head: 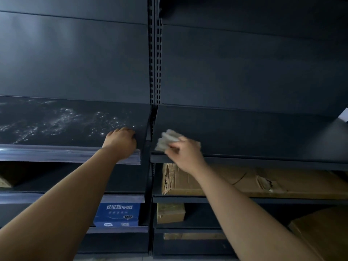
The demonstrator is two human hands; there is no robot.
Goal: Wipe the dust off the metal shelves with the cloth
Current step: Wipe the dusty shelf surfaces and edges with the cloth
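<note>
Grey cloth (169,138) is lying bunched at the front left corner of the right shelf (254,132), with the right hand (185,155) pinching it in curled fingers. The left hand (121,141) is resting on the dust-speckled left shelf (56,125), fingers curling at its right end; whether they are gripping is unclear. A cardboard box (226,180) and a blue box (117,214) are sitting below.

One wide-angle view from the person's head faces forward, close against the dark grey metal shelves (244,132). The slotted upright steel post (155,53) stands near the frame's centre. Both forearms enter from the bottom corners, and the left hand (120,142) and right hand (185,153) lie mid-frame.
</note>
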